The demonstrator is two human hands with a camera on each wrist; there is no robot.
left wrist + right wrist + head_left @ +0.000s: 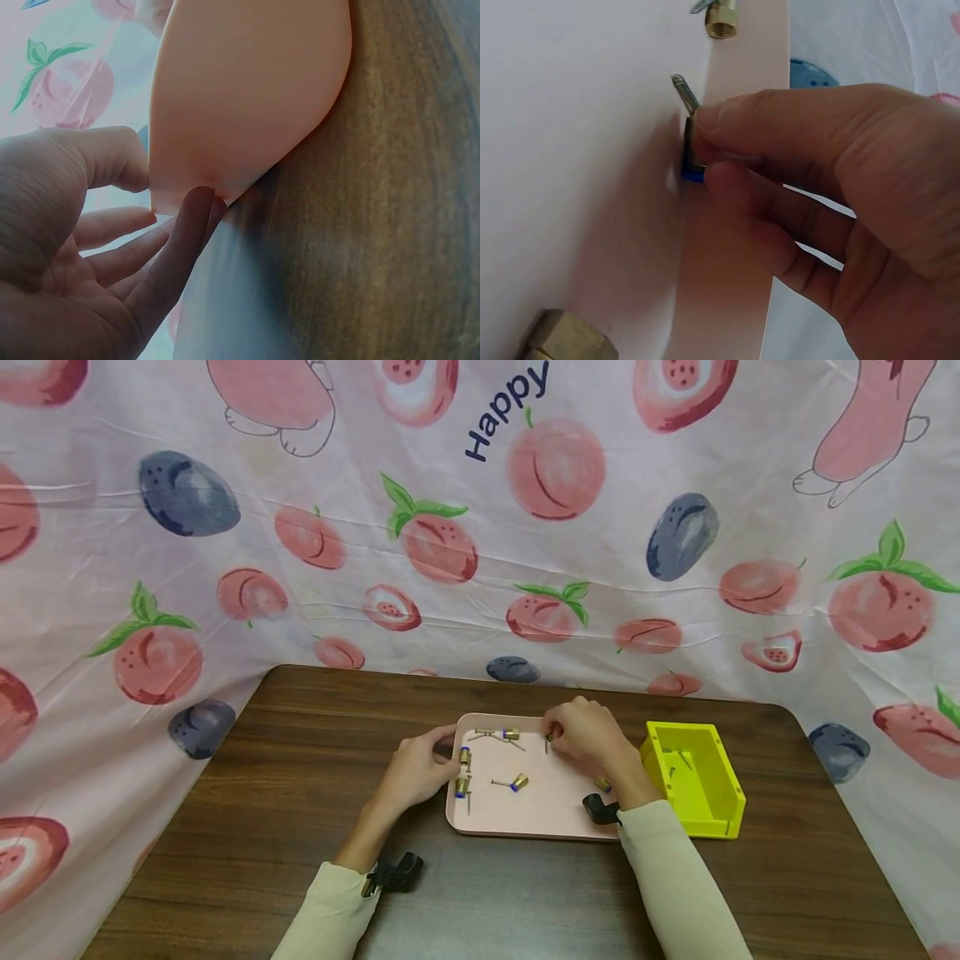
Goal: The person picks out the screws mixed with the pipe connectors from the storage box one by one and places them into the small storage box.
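Fingers (780,120) of the right hand (588,733) pinch a small brass fitting with a blue end and a screw sticking out (690,142), thumb and forefinger curled round it, at the far edge of the pink tray (525,818). Screw tip points away from the palm, tilted; the fitting sits just above or on the tray surface, can't tell which.

Left hand (420,768) rests at the tray's left rim, fingers loosely bent. In the left wrist view the thumb (112,154) and a fingertip (187,225) touch the tray's edge (247,97), other fingers relaxed and spread, not wrapped round anything.

On the tray: more brass fittings with screws, two near the left rim (464,772), one mid-tray (516,783), a few at the far edge (501,735). Another brass piece (566,337) lies near the right wrist.

Yellow box (701,793) stands just right of the tray, touching or nearly so, with small screws inside. All on a dark wooden table (300,793). Fruit-print cloth (450,543) hangs behind and at the sides. Pale long sleeves (675,877) on both arms, black wrist straps (393,872).
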